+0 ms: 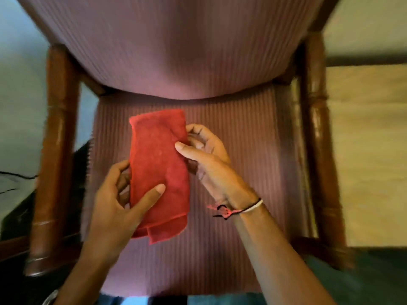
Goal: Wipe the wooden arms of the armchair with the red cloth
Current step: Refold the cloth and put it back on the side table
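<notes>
A folded red cloth point(159, 170) hangs above the striped mauve seat point(237, 137) of the armchair. My left hand point(120, 203) grips its lower left edge, thumb on top of the fabric. My right hand point(206, 155) pinches the cloth's upper right edge; a thread bracelet circles that wrist. The left wooden arm point(56, 137) runs down the left side of the view, glossy and reddish brown. The right wooden arm point(318, 128) runs down the right side. Neither hand touches either arm.
The padded backrest point(167, 40) fills the top of the view. A pale wooden surface point(365, 137) lies beyond the right arm. A light floor with a dark cable point(17, 175) shows at the left, next to a dark object.
</notes>
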A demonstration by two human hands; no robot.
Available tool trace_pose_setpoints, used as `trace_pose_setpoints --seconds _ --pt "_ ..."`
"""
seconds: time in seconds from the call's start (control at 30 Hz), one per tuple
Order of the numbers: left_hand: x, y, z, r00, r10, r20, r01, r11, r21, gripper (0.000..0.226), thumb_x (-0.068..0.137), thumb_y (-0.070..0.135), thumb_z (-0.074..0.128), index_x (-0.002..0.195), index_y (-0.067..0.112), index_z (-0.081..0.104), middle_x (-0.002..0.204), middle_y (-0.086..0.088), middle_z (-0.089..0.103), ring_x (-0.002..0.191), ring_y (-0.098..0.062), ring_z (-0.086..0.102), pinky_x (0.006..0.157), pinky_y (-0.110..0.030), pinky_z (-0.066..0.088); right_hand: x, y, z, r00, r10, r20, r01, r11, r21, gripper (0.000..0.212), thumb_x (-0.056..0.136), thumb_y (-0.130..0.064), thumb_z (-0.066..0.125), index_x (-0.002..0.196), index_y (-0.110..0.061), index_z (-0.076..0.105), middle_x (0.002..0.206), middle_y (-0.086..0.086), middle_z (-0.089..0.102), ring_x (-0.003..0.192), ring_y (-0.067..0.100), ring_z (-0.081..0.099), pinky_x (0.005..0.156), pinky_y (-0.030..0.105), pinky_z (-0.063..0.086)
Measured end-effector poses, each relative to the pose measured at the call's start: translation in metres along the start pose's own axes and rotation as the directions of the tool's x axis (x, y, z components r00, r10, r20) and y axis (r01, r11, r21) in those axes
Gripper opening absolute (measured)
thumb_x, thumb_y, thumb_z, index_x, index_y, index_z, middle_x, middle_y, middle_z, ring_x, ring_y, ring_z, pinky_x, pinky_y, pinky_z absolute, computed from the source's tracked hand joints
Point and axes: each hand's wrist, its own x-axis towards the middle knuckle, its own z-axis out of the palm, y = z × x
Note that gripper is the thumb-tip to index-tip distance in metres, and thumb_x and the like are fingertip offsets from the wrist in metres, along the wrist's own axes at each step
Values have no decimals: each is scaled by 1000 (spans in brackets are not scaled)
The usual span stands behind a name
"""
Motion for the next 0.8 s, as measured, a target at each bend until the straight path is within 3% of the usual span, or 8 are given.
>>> trace_pose_setpoints --seconds 0.07,0.23,0.33,0.43,0.53,0.67,0.73,0.8 --pt "-20 11 54 1000 9 27 -9 1000 -20 59 63 28 83 117 38 60 111 13 77 97 -5 75 76 -15 61 -34 -32 -42 999 -22 -47 21 1000 -23 26 93 -1 64 103 -25 61 93 -8 74 82 1 69 69 15 56" --pt "-60 46 209 992 20 126 -9 997 -82 56 60 39 83 109 50 60 109 19 74 93 -5 75 65 -17 61 -108 -121 -171 977 -115 -178 96 989 -114 28 96 5 60 105 -21 59 98 0 73 86 6 69 74 17 57" --pt "-75 68 285 990 16 138 -7 998 -69 57 61 43 82 110 55 55 106 18 71 94 1 72 63 -15 60 -137 -163 -235 967 -127 -222 94 984 -152 26 96 3 61 114 -16 58 99 2 75 84 6 72 68 19 58" --pt "-80 85 349 984 26 176 -21 999 -33 56 67 43 81 113 53 51 104 32 69 92 12 69 65 -9 57 -151 -193 -292 958 -121 -261 73 980 -186 26 96 -2 63 115 -19 60 98 -1 78 83 6 73 64 20 57" --pt "-74 79 406 977 29 212 -56 991 122 63 83 36 78 135 39 43 110 31 64 100 5 67 79 -13 57 -147 -205 -343 945 -130 -300 51 965 -258 25 96 -3 65 107 -25 63 92 -5 80 78 3 73 62 18 56" --pt "-56 46 472 986 11 167 -77 916 393 70 94 25 68 153 11 32 141 -7 54 127 -22 55 108 -32 44 -118 -179 -401 898 -115 -424 -79 907 -413 25 95 4 64 104 -19 60 91 5 74 73 5 68 65 19 54" --pt "-49 26 497 985 -47 163 -44 858 511 75 98 25 61 159 9 19 147 -13 47 128 -26 54 109 -36 45 -106 -158 -423 871 -136 -472 -174 813 -555 25 93 7 65 110 -11 60 89 5 69 75 10 65 70 24 52" --pt "-42 4 515 982 -90 167 -28 801 598 81 101 26 56 162 12 4 145 -15 44 117 -27 60 100 -36 54 -103 -140 -439 879 -189 -437 -224 646 -730 32 92 7 63 122 -4 59 102 6 66 88 19 65 76 26 53"
